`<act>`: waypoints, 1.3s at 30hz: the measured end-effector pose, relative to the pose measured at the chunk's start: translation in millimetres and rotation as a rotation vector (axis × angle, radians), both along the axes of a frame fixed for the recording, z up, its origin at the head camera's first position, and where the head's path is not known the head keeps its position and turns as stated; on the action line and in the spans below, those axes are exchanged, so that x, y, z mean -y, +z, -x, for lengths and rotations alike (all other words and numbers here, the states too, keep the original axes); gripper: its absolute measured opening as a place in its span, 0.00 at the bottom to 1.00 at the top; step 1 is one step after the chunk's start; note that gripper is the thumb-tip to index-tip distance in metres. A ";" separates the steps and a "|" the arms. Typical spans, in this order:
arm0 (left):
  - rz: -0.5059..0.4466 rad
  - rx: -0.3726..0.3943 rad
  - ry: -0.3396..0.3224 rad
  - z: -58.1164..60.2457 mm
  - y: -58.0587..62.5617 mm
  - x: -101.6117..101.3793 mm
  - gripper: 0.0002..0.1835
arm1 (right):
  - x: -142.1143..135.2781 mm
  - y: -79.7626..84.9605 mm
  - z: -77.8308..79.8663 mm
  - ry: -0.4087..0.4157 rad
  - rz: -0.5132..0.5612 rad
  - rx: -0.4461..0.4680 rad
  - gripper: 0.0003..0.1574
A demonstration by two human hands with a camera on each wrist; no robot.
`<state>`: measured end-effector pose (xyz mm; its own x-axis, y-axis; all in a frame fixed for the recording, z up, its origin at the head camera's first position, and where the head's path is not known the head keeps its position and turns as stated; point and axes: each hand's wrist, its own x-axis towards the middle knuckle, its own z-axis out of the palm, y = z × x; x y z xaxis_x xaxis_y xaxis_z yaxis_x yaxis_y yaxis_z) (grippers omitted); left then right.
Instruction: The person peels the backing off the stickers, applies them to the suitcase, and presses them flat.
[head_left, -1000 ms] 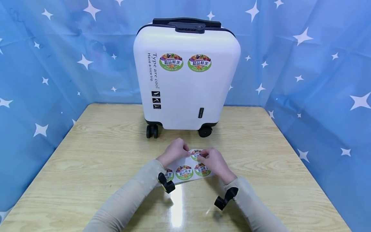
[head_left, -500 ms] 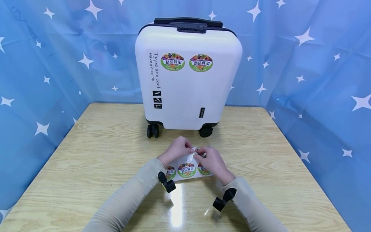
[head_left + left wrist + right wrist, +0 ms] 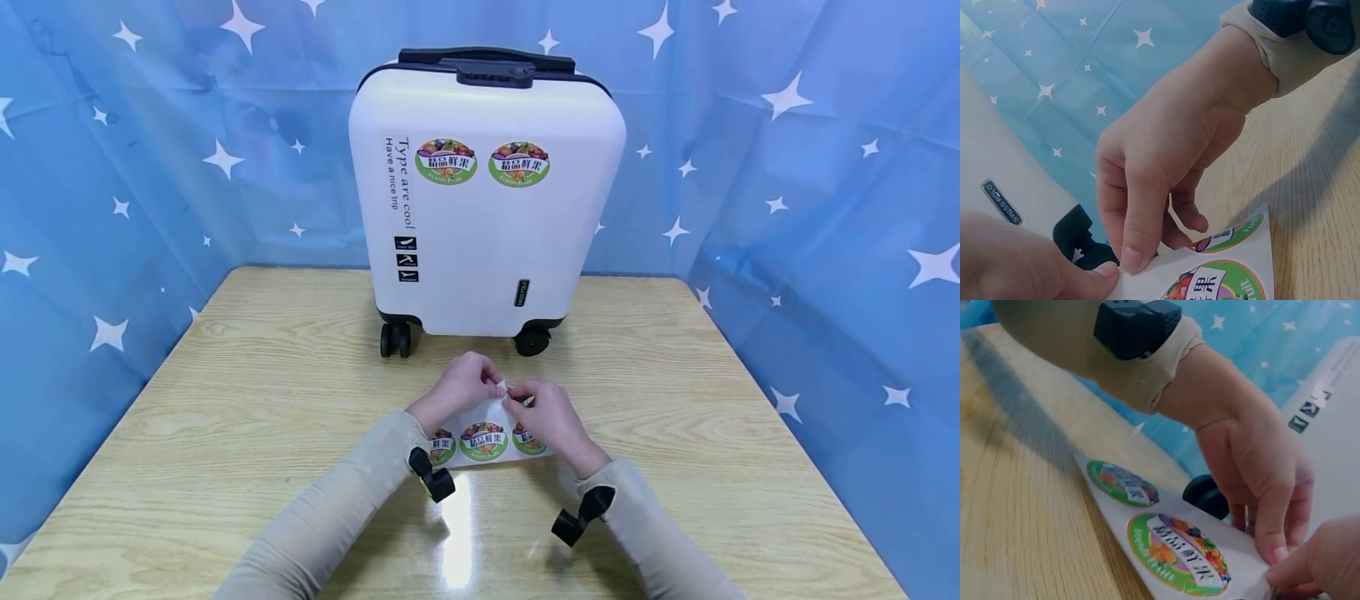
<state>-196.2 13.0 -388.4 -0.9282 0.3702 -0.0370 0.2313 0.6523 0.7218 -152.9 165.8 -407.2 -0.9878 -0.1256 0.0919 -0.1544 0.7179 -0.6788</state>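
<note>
On the left, a person's left hand point(image 3: 459, 392) reaches over a wooden worktop point(image 3: 262, 375), its grip pinching the far part of a white sticker sheet point(image 3: 475, 415); the sheet lies at the near middle, its far part lifted, with oval fruit stickers point(image 3: 483, 442) in a row along its near side; beyond it, at the far middle, a white suitcase point(image 3: 480, 242) stands upright, bearing a left fruit sticker point(image 3: 446, 162) and a matching right one point(image 3: 519, 164) high on its front; to the right, the right hand point(image 3: 551, 414) has its grip together on the sheet too, just beside the left; a second ago a far-row sticker shows nearly whole between the hands; now fingers hide most of it and a white flap point(image 3: 502, 386) stands up there; this suggests they are working at that sticker's edge, though whether the right pinches sticker or backing cannot be told.
</note>
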 end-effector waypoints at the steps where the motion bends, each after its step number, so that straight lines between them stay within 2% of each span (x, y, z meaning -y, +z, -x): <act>1: 0.006 -0.004 -0.002 -0.3 -0.1 -0.2 0.04 | -0.2 -0.6 0.1 0.002 0.013 0.003 0.07; 16: 0.044 -0.040 -0.004 -1.7 -4.0 0.1 0.05 | -1.0 -2.3 -0.4 0.001 0.137 0.059 0.06; 26: 0.085 -0.075 0.010 -5.9 -2.7 -0.7 0.05 | 3.8 -4.6 -4.3 -0.004 0.104 -0.012 0.05; 30: 0.086 -0.074 0.009 -5.6 -2.2 -1.1 0.05 | 4.1 -4.1 -4.8 -0.011 0.085 -0.011 0.07; 39: 0.065 -0.146 -0.019 -2.4 -1.9 -1.1 0.05 | 3.7 -0.4 -2.0 -0.012 0.029 -0.024 0.08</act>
